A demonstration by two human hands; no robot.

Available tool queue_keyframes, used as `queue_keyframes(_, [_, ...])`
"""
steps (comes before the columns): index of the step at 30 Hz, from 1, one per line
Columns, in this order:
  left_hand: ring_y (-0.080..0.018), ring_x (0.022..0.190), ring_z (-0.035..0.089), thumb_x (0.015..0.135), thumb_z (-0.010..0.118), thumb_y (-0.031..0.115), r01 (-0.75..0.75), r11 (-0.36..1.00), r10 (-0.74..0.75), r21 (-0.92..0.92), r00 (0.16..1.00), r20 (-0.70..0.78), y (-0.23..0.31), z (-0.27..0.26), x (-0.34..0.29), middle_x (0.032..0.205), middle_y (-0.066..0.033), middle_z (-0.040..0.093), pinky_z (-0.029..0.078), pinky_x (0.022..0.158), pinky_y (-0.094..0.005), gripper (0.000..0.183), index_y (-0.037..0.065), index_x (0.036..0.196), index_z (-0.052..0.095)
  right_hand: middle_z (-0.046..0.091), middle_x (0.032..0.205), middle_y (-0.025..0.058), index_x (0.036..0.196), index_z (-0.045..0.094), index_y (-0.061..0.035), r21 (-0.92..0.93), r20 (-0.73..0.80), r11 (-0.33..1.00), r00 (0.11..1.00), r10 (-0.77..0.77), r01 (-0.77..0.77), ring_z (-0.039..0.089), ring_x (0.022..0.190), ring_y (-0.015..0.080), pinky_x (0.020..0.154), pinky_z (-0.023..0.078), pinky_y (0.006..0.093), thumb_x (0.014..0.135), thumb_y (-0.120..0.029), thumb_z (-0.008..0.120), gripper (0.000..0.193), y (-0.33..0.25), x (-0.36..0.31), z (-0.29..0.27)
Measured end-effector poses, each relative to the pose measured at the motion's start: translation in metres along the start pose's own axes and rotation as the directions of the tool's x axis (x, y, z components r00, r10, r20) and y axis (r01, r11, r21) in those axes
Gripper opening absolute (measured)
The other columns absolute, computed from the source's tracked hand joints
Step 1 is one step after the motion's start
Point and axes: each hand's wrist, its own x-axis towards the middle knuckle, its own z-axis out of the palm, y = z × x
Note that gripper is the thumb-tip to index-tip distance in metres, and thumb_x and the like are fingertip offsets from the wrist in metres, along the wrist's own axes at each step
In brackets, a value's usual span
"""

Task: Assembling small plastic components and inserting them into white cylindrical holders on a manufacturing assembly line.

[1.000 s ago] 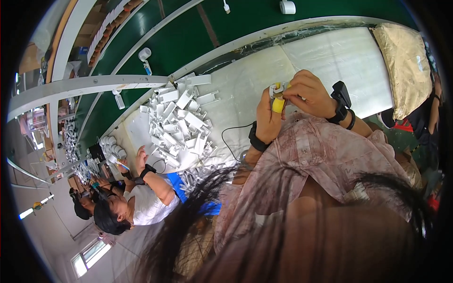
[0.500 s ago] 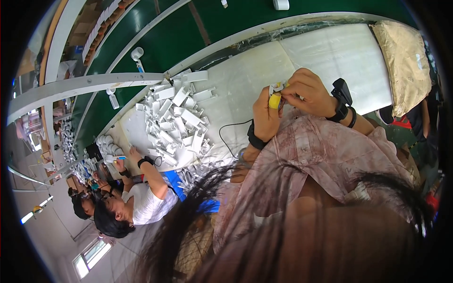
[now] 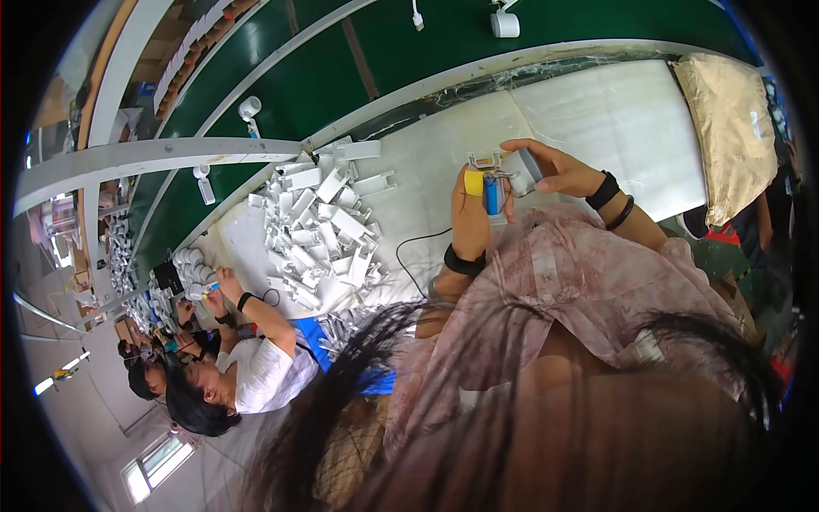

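My left hand (image 3: 470,224) is closed around a small device with a blue cylindrical battery (image 3: 493,196). A yellow patch (image 3: 473,183) shows beside the battery, and a white plastic frame (image 3: 484,160) sticks up above it. Thin wires run from there toward a rounded white-and-grey head piece (image 3: 522,171). That piece is gripped by my right hand (image 3: 565,173), fingers over its far side and thumb at the near side. Both hands are close together above the near edge of the pale bench. The left fingers are partly hidden behind the device.
A heap of white plastic housings (image 3: 324,230) lies left on the covered bench (image 3: 426,145). Behind runs a green conveyor (image 3: 444,43) bearing white devices. A brown paper sack (image 3: 725,128) is at the right. A black cable (image 3: 409,243) curves near my left wrist. Co-workers (image 3: 247,367) sit left.
My hands have moved slightly apart. The blue battery and the white-and-grey head piece now show between them; before, the fingers were bunched over the part. A white device on the conveyor has shifted.
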Motion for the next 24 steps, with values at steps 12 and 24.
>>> queue_keyframes(12, [-0.0164, 0.058, 0.06, 0.102, 0.038, 0.023, 0.002, 0.987, -0.001, 0.163, 1.0, -0.009, -0.001, -0.027, 0.01, 0.09, -0.0124, 0.063, 0.05, 0.049, -0.0263, 0.03, 0.003, 0.122, 0.046, 0.057, 0.109, 0.0031, 0.13, 0.047, -0.0049, -0.232, -0.217, 0.97, 0.976, 0.023, -0.074, 0.056, 0.098, 0.01, 0.079, 0.046, 0.0208, 0.079, -0.043, 0.07, 0.067, 0.007, 0.008, -0.032])
queue_keyframes(24, [-0.0154, 0.076, 0.067, 0.099, 0.041, 0.015, 0.143, 0.946, -0.153, 0.29, 0.988, 0.011, -0.004, -0.03, 0.015, 0.095, -0.0101, 0.063, 0.052, 0.059, -0.0226, 0.028, 0.001, 0.122, 0.048, 0.044, 0.136, 0.016, 0.14, 0.035, -0.0075, 0.163, -0.006, 0.986, 1.0, -0.021, 0.021, 0.062, 0.102, 0.0218, 0.054, 0.057, 0.0268, 0.075, -0.04, 0.074, 0.082, -0.025, 0.018, -0.018])
